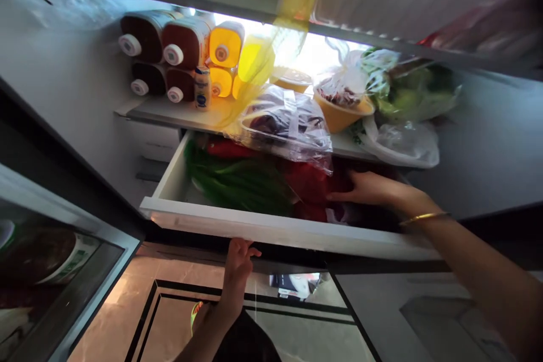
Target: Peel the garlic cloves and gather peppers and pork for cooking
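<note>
White-fronted and pulled out, the drawer point(203, 220) stands open before you, so that much is done: its contents lie exposed to your reach. Your left grip point(240, 254) is at the lower edge of the drawer's front, its fingers bent and seemingly touching there; I cannot tell whether they clamp that edge or only rest on it. Your right grip point(373, 188) is inside the drawer, toward its right end, thumb apart from the forefinger; the fingertips are dark and blurred, so whether they close on anything I cannot tell. Just beside them, the red bag point(307, 181) lies in the drawer right of its middle, while long green vegetables point(241, 181) spread through the drawer's left half. Nothing shows lifted clear of the drawer, so the handling inside looks unfinished, and the drawer is not pushed back in. Above the drawer's rear, a plastic-wrapped tray point(288, 124) juts from the shelf point(169, 113), and a yellow bowl point(343, 116) sits behind and to the right; neither grip touches these.
</note>
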`<action>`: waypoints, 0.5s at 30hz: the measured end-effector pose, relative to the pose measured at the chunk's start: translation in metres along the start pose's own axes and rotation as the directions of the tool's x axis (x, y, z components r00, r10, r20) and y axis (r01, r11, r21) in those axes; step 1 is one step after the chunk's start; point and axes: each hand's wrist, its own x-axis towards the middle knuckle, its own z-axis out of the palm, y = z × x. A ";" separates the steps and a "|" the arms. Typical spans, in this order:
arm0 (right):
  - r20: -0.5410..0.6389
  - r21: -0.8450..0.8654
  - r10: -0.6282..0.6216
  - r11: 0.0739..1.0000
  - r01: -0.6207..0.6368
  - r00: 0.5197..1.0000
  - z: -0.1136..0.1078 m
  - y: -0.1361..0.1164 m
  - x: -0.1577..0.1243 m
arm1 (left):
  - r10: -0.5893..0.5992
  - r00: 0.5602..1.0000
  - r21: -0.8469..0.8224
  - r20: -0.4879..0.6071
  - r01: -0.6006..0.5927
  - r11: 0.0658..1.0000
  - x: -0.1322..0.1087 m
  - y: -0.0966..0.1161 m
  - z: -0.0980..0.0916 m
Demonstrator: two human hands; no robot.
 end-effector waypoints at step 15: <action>-0.066 -0.249 -0.065 0.967 0.047 0.996 -0.024 -0.076 -0.042 | 0.070 0.995 0.079 -0.066 -0.065 0.995 -0.015 -0.019 -0.003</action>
